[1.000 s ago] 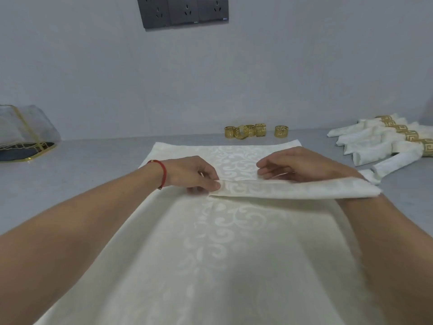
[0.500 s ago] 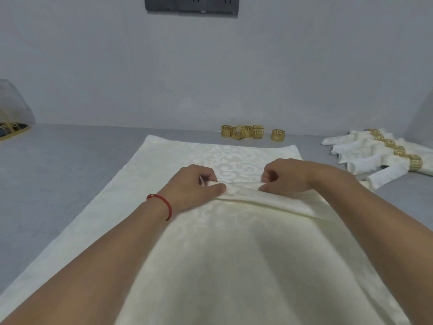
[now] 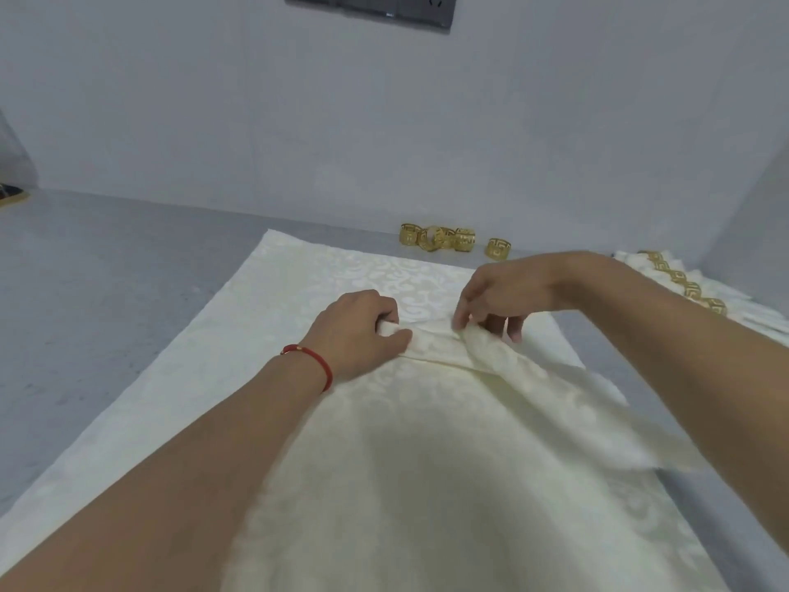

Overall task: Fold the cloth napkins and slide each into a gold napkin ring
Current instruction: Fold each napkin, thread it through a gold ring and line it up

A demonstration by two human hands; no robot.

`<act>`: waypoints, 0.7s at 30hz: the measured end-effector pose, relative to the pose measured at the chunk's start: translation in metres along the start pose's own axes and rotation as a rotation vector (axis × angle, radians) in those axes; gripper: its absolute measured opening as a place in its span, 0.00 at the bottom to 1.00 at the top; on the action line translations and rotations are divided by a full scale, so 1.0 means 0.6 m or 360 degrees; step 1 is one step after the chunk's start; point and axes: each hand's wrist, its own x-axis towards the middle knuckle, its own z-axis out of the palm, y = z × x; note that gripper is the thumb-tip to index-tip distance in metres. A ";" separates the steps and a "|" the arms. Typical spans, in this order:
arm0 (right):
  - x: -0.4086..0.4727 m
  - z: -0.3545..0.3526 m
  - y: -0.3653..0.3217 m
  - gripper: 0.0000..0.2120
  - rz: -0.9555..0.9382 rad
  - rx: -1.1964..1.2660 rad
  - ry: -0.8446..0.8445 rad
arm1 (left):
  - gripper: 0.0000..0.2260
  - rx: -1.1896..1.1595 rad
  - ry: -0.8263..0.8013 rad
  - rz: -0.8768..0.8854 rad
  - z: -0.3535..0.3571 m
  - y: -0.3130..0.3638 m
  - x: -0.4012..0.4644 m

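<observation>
A large cream damask napkin lies spread on the grey table. Across its middle runs a narrow folded band. My left hand, with a red string on its wrist, grips the band's left end between curled fingers and thumb. My right hand pinches the band just to the right, lifting a loose flap that trails down toward the right edge. Several gold napkin rings stand beyond the napkin by the wall.
Finished napkins in gold rings lie at the right, partly behind my right forearm. A grey socket panel hangs on the wall above. A gold-edged object peeks in at the far left.
Both hands have moved closer together along the folded band. The right hand rose and now lifts the band's right part off the cloth. The view tilted down and right.
</observation>
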 end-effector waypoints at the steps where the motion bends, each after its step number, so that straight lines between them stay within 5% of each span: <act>1: -0.006 -0.010 0.002 0.11 -0.0068 0.0082 -0.0098 | 0.12 -0.0040 -0.0017 -0.0005 -0.003 -0.003 -0.001; 8: 0.041 0.018 0.039 0.03 -0.0310 0.0003 0.0242 | 0.11 -0.0343 -0.0229 -0.0134 -0.024 -0.013 0.004; 14: 0.054 0.052 0.052 0.08 -0.0413 0.0173 0.0447 | 0.11 -0.0314 -0.0512 -0.0121 -0.046 -0.014 0.016; 21: 0.074 0.070 0.061 0.12 -0.0412 0.0291 0.0561 | 0.26 -0.0115 -0.0881 -0.0351 -0.071 0.014 0.037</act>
